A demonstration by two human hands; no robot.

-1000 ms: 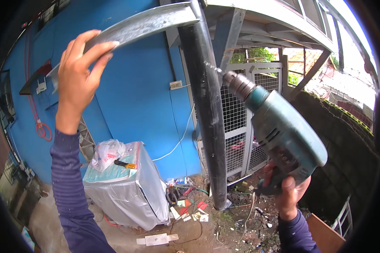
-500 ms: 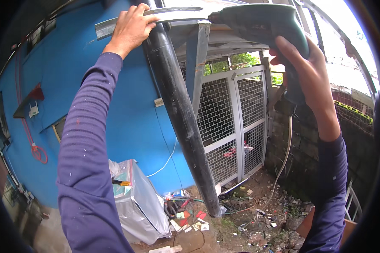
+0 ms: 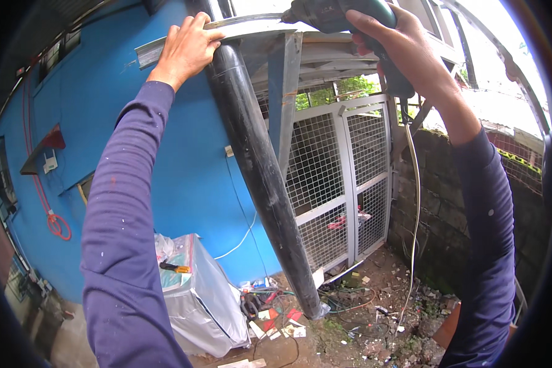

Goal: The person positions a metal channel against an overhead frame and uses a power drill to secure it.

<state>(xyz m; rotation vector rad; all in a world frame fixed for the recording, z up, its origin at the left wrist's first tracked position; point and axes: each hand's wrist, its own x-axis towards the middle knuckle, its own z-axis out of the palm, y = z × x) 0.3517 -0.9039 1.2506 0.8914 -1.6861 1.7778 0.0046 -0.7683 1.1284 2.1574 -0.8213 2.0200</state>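
Observation:
At the top of the view, my left hand (image 3: 185, 50) has its fingers over the edge of a light metal channel (image 3: 150, 53) and grips it beside a thick black pipe (image 3: 257, 172). My right hand (image 3: 405, 49) is closed around the handle of a dark green corded power drill (image 3: 334, 15), thumb along its side. The drill's chuck points left, with its tip close to the channel's upper face; whether it touches is too small to tell. A pale cord (image 3: 416, 178) hangs from the handle toward the ground.
The black pipe slants down to rubble-strewn ground beside a mesh gate (image 3: 349, 184). A plastic-covered box (image 3: 205, 300) with an orange-handled tool (image 3: 175, 268) on it stands lower left, near a blue wall (image 3: 178, 172). A block wall (image 3: 435, 202) runs along the right.
My right hand and the drill have moved left and up, bringing the chuck farther along the channel. The cord has swung with them. My left hand stays gripping almost the same spot.

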